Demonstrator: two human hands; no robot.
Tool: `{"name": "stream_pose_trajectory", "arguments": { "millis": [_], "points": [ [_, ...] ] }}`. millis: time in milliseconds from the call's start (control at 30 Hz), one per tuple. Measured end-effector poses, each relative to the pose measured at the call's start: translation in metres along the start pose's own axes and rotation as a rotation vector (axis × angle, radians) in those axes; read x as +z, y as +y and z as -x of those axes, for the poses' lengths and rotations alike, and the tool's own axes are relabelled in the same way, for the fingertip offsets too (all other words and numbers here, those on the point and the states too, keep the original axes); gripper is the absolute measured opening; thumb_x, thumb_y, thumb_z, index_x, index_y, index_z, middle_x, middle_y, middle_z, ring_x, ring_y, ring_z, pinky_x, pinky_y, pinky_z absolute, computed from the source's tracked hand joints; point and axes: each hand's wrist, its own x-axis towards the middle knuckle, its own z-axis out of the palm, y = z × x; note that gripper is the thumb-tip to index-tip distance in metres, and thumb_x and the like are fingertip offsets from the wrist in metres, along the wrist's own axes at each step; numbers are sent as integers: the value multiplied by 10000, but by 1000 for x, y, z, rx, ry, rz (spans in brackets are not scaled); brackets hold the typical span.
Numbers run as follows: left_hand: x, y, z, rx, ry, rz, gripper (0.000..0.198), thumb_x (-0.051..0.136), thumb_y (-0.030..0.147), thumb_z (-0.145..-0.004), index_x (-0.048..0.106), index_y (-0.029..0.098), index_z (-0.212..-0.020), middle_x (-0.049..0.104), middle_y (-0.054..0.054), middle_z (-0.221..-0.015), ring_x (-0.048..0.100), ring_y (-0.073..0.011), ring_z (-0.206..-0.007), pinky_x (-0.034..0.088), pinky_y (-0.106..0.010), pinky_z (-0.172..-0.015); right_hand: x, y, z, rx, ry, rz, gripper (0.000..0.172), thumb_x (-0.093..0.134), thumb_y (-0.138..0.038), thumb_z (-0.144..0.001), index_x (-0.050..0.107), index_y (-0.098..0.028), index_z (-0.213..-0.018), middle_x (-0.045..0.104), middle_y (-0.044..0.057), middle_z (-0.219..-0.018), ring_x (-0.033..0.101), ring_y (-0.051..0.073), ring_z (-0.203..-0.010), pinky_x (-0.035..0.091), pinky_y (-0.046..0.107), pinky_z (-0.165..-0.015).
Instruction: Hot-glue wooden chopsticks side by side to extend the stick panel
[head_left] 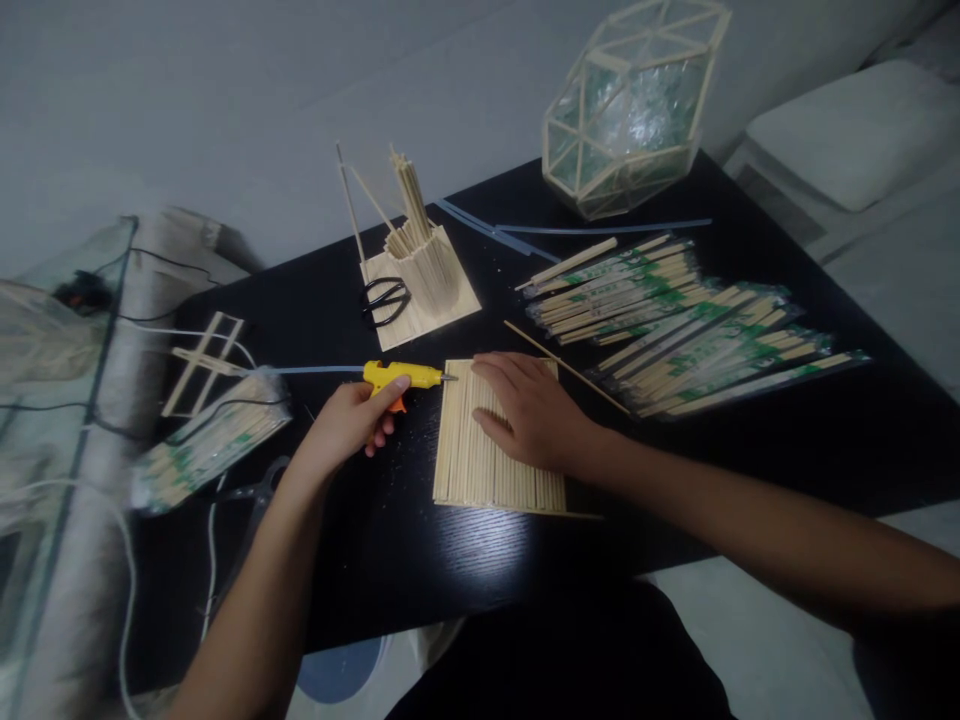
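Observation:
My left hand [351,422] is wrapped round a yellow glue gun [405,374] with an orange trigger. A long translucent glue stick [319,370] runs out of the gun's back end. Its metal nozzle points right and meets the upper left edge of a flat panel of wooden sticks [491,480] laid side by side. Over the panel's upper right part lies my right hand [536,412], palm down with fingers stretched out, covering some of the sticks. One thin stick [566,367] rests on the table just beyond that hand.
On the black table [375,560] stand a stick-built cup [424,270] on a square base and black-handled scissors [385,302]. Packaged chopsticks [675,330] lie at the right. A geometric stick frame [630,110] stands at the back; another chopstick pack [217,440] and cords are at left.

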Motion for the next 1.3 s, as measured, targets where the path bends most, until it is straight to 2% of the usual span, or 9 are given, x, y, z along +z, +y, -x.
{"name": "stream_pose_trajectory", "arguments": {
  "millis": [200,400,600,900,1300],
  "points": [
    [-1,-5,2,8,-20,5,568,746,730,-838,621,189,-722,590,14,-532,516,-122,-378,396,-226,-325,0,1,0,1,-5,2,485,602,-290,-1019,560,-70,-1449,637,234,-1488,573,383,-1375,477,588,-1158],
    [-2,-11,3,18,-30,-2,615,769,784,-773,635,184,-738,604,12,-537,540,-128,-391,409,-229,-329,0,0,0,2,-16,10,486,588,-295,-1025,555,-66,-1453,634,237,-1494,570,387,-1377,481,597,-1145],
    [-4,-14,5,5,-65,17,608,782,775,-768,657,180,-784,627,7,-551,564,-140,-403,430,-237,-344,-1,-1,0,8,-27,14,480,585,-293,-1031,552,-70,-1454,628,236,-1496,568,384,-1385,476,587,-1158],
    [-4,-12,12,-34,-69,13,551,793,715,-802,655,184,-751,626,0,-543,560,-137,-399,418,-231,-343,-2,-1,-1,24,-28,-7,472,586,-295,-1023,553,-128,-1463,629,218,-1487,563,382,-1392,477,617,-1151],
    [-6,-22,20,-45,-100,5,630,786,798,-729,629,188,-727,636,-7,-542,549,-137,-388,423,-239,-337,-1,-1,-1,17,-28,-4,484,596,-288,-1021,553,-86,-1459,626,231,-1499,560,379,-1390,473,602,-1168]
  ]
}}
